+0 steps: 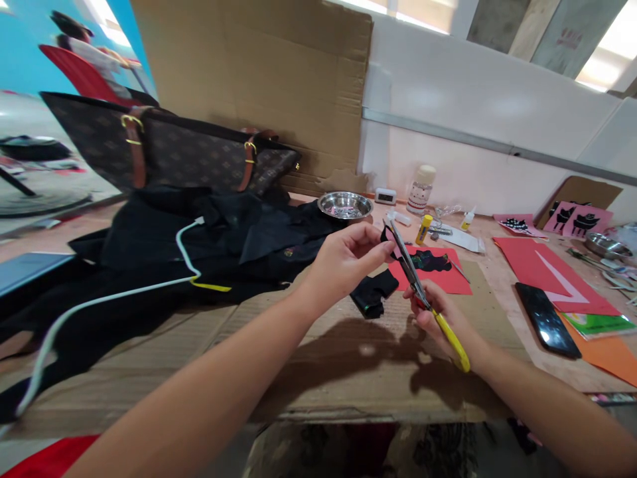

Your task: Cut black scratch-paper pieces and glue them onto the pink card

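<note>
yellow-handled scissors point(411, 271), red sheet point(460, 284), black cutout point(428, 260)

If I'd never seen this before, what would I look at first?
Probably the yellow-handled scissors in the right hand, near the middle, beside the small black piece in the left hand. Next, perhaps the bright red paper just beyond, with a black shape on it. The big brown bag at back left stands out too.
</note>
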### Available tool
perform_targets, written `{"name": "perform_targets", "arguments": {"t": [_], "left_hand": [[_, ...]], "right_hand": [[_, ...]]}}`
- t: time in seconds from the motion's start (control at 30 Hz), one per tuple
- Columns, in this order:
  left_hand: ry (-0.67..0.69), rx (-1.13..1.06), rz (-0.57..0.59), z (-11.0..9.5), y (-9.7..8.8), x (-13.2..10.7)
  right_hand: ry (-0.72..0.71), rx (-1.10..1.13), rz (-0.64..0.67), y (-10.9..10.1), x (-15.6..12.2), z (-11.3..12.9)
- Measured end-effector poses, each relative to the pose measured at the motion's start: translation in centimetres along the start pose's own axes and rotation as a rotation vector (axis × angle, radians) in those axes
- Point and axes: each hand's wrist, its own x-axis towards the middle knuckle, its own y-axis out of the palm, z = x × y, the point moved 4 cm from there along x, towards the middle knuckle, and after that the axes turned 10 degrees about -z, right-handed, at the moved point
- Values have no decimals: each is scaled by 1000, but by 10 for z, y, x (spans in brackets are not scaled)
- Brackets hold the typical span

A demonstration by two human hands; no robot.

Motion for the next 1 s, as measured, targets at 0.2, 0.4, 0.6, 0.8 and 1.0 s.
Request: {"name": "perform_targets", "arguments": {"t": [0.2,0.4,0.6,0.8,1.0], "left_hand": [[-1,0,-4,1,-1,1],[-15,-25,2,0,1,0],[-6,-21,3,0,1,1],[-20,-33,-4,1,1,1],[-31,-48,-6,1,1,1]], "right_hand": [[6,-30,1,1,-1,6],[-10,-44,-10,0,0,4],[13,-33,-18,0,0,-3],[29,-24,-27,1,0,-3],[81,-1,-27,2,-1,4]]}}
